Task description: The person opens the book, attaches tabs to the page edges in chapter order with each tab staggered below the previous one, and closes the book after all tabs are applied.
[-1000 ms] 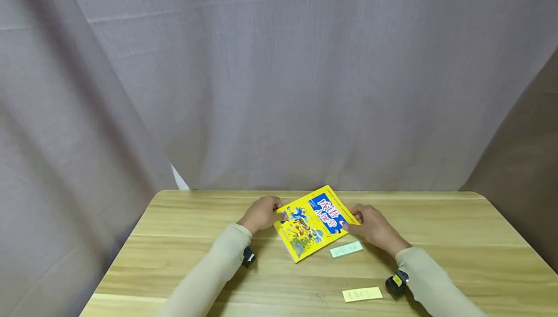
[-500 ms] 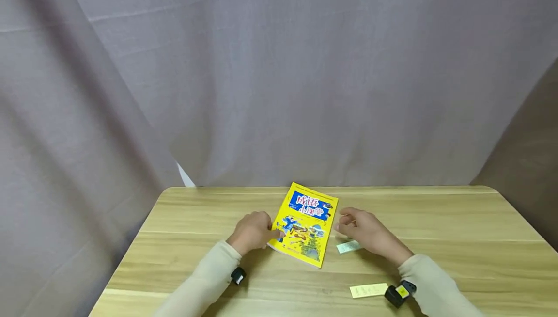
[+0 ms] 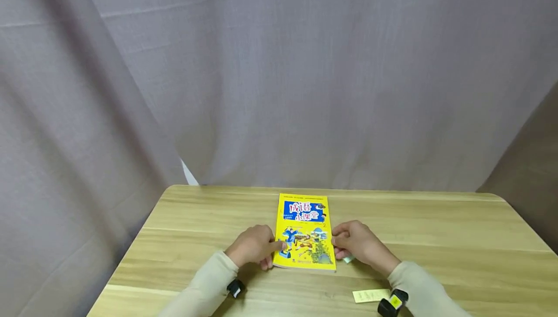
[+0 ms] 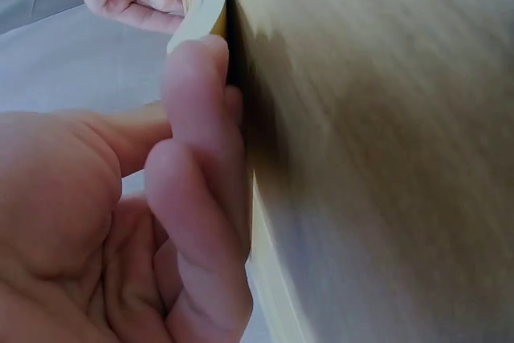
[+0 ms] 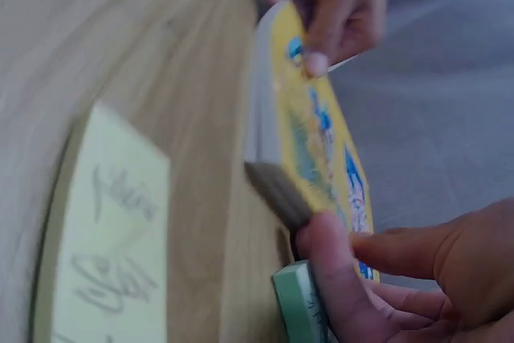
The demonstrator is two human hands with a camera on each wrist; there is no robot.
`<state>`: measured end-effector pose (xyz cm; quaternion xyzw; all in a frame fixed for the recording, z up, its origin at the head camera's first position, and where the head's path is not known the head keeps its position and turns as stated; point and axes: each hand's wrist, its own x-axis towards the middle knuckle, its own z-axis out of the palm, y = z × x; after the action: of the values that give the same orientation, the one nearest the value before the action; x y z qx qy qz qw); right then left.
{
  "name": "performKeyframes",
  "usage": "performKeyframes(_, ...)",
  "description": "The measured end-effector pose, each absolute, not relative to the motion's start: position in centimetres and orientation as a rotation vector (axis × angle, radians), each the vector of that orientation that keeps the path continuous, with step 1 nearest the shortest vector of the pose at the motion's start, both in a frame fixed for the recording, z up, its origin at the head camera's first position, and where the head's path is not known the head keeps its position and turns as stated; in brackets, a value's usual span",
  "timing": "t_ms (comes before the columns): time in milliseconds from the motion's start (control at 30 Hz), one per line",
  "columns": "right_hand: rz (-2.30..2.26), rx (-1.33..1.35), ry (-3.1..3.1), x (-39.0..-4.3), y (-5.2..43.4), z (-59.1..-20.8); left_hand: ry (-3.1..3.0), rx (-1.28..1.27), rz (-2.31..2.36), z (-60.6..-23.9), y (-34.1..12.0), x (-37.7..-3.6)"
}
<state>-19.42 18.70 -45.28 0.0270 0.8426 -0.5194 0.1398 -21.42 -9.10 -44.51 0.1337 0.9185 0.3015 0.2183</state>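
A yellow book [image 3: 305, 234] with a blue title panel stands nearly square to the table, its cover facing up. My left hand [image 3: 253, 246] grips its lower left edge, thumb on the cover and fingers beneath. At the right edge, my right hand [image 3: 359, 244] pinches the book between thumb and fingers. In the left wrist view, the left fingers [image 4: 197, 110] reach along the book's page edge [image 4: 205, 6]. The right wrist view has the right thumb [image 5: 401, 251] at the cover's side. Mostly hidden beneath the right hand is a green sticky-note pad [image 5: 295, 303].
A yellow sticky-note pad [image 3: 370, 295] with handwriting lies near the right wrist, partly behind the wrist camera [image 3: 392, 303]. The wooden table [image 3: 196, 220] ends at a grey curtain [image 3: 305, 89] along its far side.
The book has turned anticlockwise from a slant to nearly upright and shifted toward the person. My right hand came off its edge, then took hold again lower down, covering the green pad.
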Motion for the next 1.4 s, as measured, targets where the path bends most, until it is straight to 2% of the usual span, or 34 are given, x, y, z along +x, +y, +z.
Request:
performKeyframes(333, -1.384, 0.049, 2.468, -20.1, 18.7, -45.3, 2.704, 0.440, 0.666, -44.1, -9.0, -22.1)
performKeyframes(633, -1.243, 0.009, 2.583, -19.9, 17.2, -45.0, 2.542, 0.457, 0.996, -43.6, -8.3, -27.2)
performKeyframes(833, -1.148, -0.040, 2.651, -20.1, 16.5, -45.4, 2.503, 0.453, 0.888, -43.7, -8.1, -29.6)
performKeyframes(1167, -1.040, -0.120, 2.684, -19.3, 16.4, -45.1, 2.413, 0.398, 0.821, -43.2, -7.9, -29.4)
performKeyframes(1400, -1.003, -0.182, 2.639, -17.9, 16.2, -44.5, 2.396, 0.383, 0.804, -42.8, -8.2, -28.1)
